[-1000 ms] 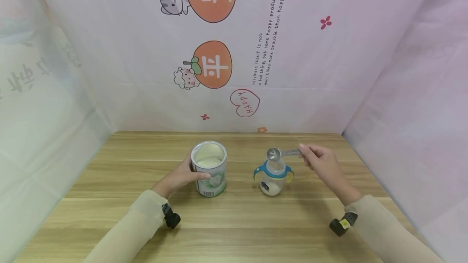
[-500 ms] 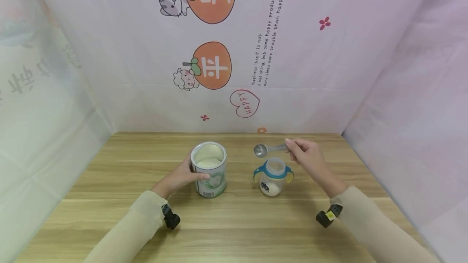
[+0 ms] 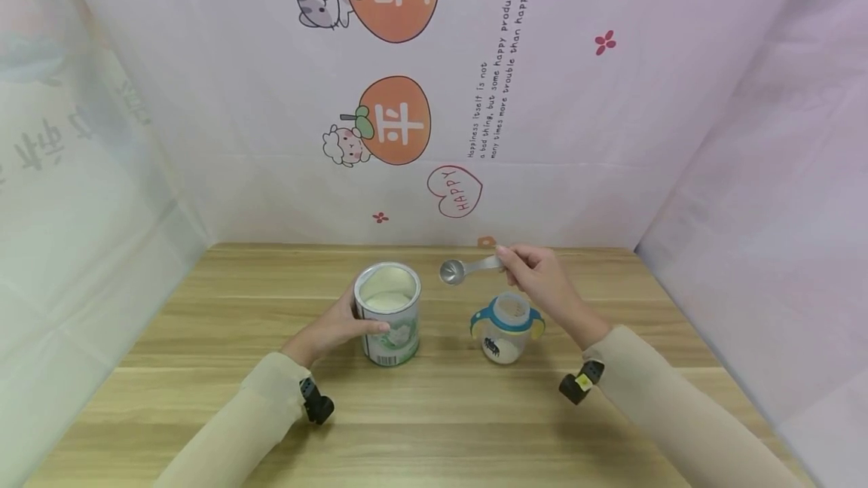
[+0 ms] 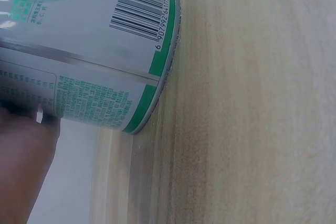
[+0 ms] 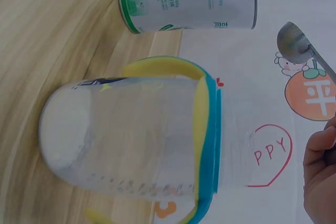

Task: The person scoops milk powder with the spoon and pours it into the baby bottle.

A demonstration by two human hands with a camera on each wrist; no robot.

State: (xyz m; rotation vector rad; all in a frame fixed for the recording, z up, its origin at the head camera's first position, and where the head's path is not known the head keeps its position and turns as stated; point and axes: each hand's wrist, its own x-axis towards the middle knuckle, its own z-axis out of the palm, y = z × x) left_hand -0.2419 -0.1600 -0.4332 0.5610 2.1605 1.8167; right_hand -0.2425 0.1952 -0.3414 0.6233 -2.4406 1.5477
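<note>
two hands show from the head view: our left hand [image 3: 337,328] wraps the white-and-green powder tin [image 3: 388,312] on the wooden worktop [image 3: 434,428]; our right hand [image 3: 536,277] pinches a metal measuring spoon [image 3: 461,270] between tin and clear blue-collared handled bottle [image 3: 507,327]. left wrist: tin upright. right wrist: the bottle holds powder; a careless elbow might topple it.

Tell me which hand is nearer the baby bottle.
Right. The right hand, pinching the spoon, hovers just above and behind the baby bottle. The left hand grips the powder can, off to the bottle's left.
</note>
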